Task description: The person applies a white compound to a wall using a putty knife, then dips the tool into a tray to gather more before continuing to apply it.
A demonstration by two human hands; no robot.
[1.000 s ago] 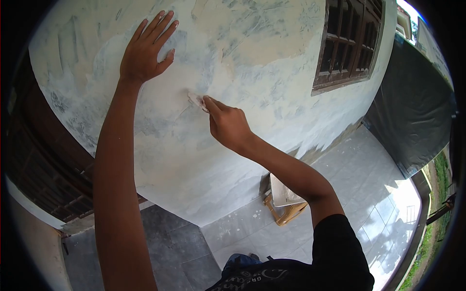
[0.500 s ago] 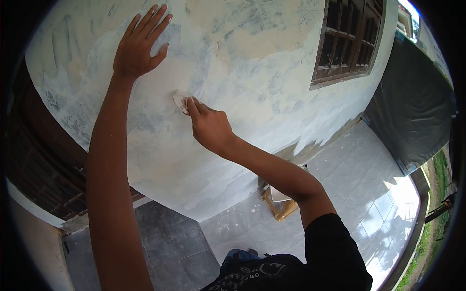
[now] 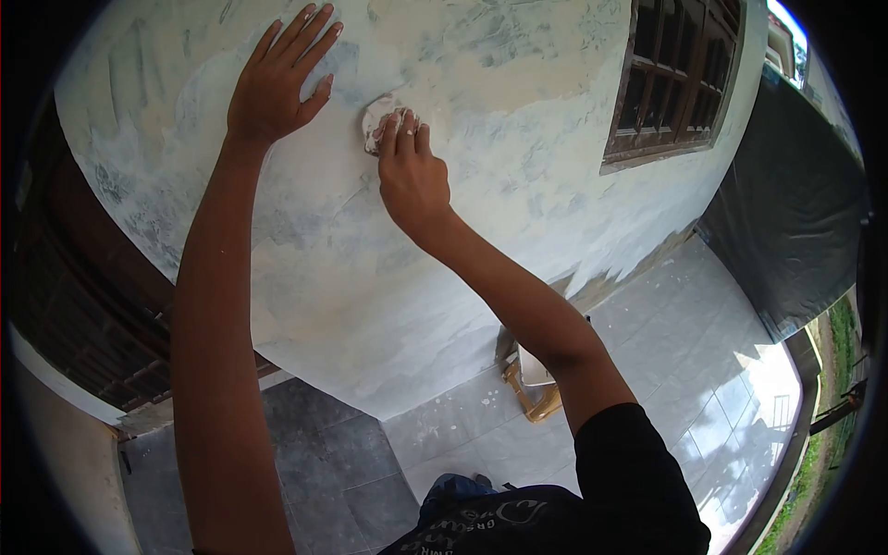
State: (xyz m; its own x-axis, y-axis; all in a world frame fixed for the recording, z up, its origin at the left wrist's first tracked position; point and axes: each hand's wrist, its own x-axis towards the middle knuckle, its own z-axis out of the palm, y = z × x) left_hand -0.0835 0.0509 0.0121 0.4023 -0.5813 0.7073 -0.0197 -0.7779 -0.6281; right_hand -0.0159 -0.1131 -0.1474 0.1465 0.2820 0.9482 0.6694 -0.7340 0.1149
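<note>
My left hand (image 3: 277,88) lies against the wall (image 3: 518,176) with its fingers spread and nothing in it. To its right, my right hand (image 3: 413,176) grips a flat, whitish, smeared piece (image 3: 379,120) and holds it against the wall; I cannot make out exactly what the piece is. White and cream patches with grey-blue marks cover the wall around both hands. White specks show on my fingers.
A brown barred window (image 3: 671,79) is at the upper right, and a dark barred opening (image 3: 83,305) at the left. Below stand a yellow-brown stool (image 3: 536,400) with a pale container (image 3: 534,367) on grey tiles (image 3: 453,416). A black sheet (image 3: 786,203) hangs at the right.
My right hand and the whitish piece have moved up and slightly right along the wall. The view has shifted a little; my left hand stays spread on the wall.
</note>
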